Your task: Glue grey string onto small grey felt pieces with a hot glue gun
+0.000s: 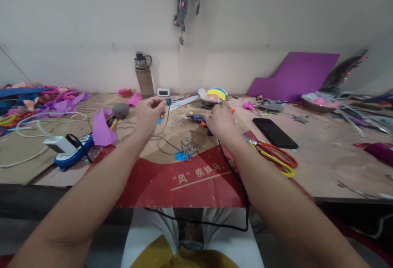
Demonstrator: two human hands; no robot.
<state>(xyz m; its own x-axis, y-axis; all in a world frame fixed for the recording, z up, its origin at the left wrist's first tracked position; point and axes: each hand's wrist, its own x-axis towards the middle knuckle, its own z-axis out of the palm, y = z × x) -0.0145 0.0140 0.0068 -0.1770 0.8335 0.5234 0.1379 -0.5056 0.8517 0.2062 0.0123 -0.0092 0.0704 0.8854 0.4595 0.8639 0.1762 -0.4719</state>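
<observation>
My left hand (149, 114) is raised over the cardboard, thumb and fingertips pinched together. At the fingertips is a small dark blue piece (168, 101), with grey yarn (167, 121) hanging below it. The yarn runs down to a loose tangle on the cardboard, partly over a bright blue scrap (181, 156). My right hand (222, 121) is closed around what looks like a dark blue glue gun (197, 118) with orange parts, tip pointing left. My palm hides its grip. A black cord (229, 159) runs from under this hand over the table edge.
Red-and-brown cardboard (147, 186) covers the table's front. Scissors with red and yellow handles (276, 157) and a black phone (274, 132) lie right. Left are a blue power strip (73, 153), a yarn ball (120, 111) and felt scraps (58, 104). A bottle (144, 77) stands behind.
</observation>
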